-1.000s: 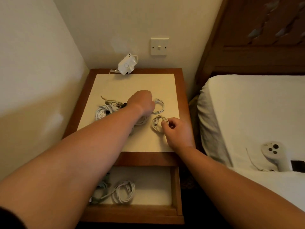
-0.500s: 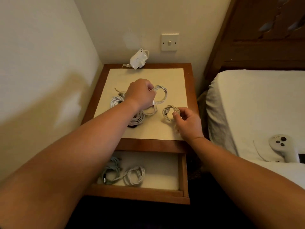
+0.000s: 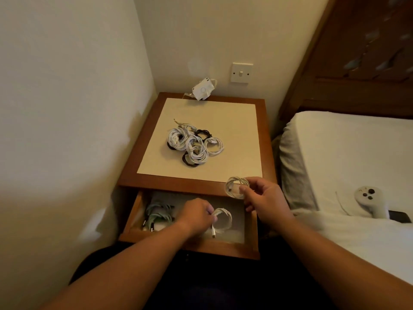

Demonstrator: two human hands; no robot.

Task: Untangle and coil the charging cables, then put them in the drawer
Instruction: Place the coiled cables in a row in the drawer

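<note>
Two coils held at the open drawer.
The left hand [image 3: 196, 214] pinches a white coil [image 3: 224, 220] over the drawer [image 3: 223, 247], its plug hanging toward the near edge. The right hand [image 3: 264, 201] grips a small coil [image 3: 234, 187] in curled fingers above the drawer's far right corner. A green cable [image 3: 158, 212] lies at the drawer's left. A pile [image 3: 192, 145] of coiled cables sits mid-tabletop [image 3: 207, 110].

The rear of the drawer [image 3: 131, 217] lies hidden under the counter [image 3: 178, 186], the left hand [image 3: 196, 214] covers part of its floor, black coils [image 3: 202, 132] sit half buried beneath the white coils [image 3: 196, 152], and the blurred headboard [image 3: 357, 52] and the bed [image 3: 346, 153] run off the right edge
</note>
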